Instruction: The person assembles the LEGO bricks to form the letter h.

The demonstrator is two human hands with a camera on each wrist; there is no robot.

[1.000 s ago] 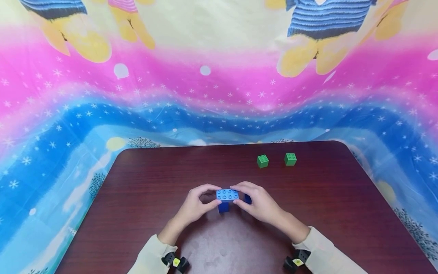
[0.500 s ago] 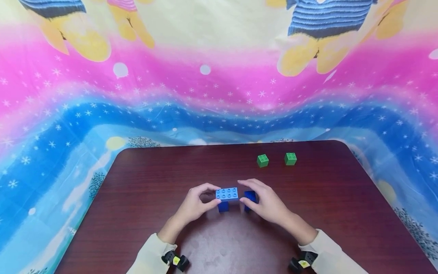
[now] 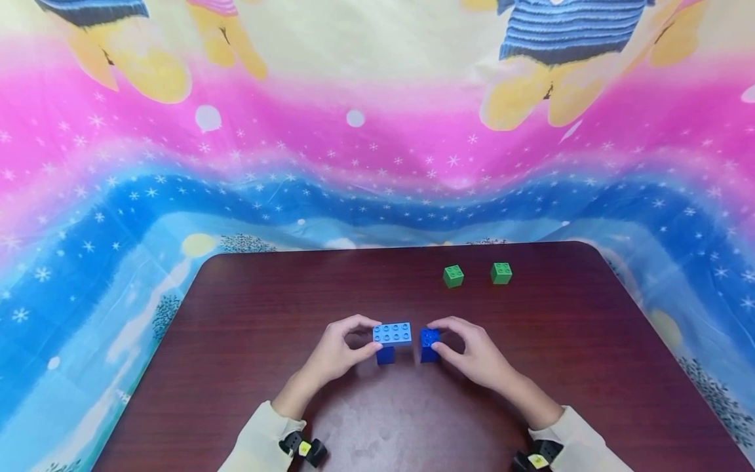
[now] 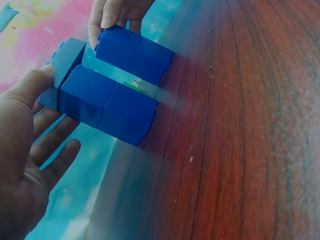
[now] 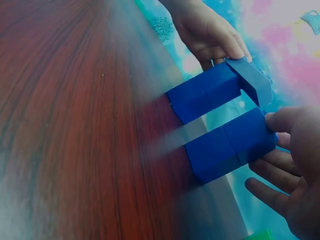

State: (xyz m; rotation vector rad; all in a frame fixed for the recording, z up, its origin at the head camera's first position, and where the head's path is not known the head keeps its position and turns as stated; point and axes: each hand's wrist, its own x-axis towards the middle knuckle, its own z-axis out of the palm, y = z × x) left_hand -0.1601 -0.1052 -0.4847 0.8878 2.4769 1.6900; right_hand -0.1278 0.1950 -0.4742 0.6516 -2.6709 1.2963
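My left hand (image 3: pixel 337 353) pinches the left end of a light blue eight-stud brick (image 3: pixel 392 334). That brick lies on top of a dark blue stack (image 3: pixel 385 356) and overhangs it to the right. In the left wrist view, this stack (image 4: pixel 107 102) is two bricks high and stands on the table. A second dark blue stack (image 3: pixel 428 353), also two high, stands to its right with a gap between. Thumb and fingers of my right hand (image 3: pixel 476 353) pinch its top brick (image 5: pixel 250 135). The far sides of both stacks are hidden in the head view.
Two green bricks (image 3: pixel 453 276) (image 3: pixel 501 273) stand apart near the back of the dark red-brown table (image 3: pixel 265 295). Behind the table hangs a patterned cloth (image 3: pixel 377 157) in pink and blue. A black wrist camera (image 3: pixel 303 449) sits at the left cuff.
My right hand has let go of the light blue brick's right end and moved right to the second dark blue stack, which it now pinches. My left hand keeps its hold.
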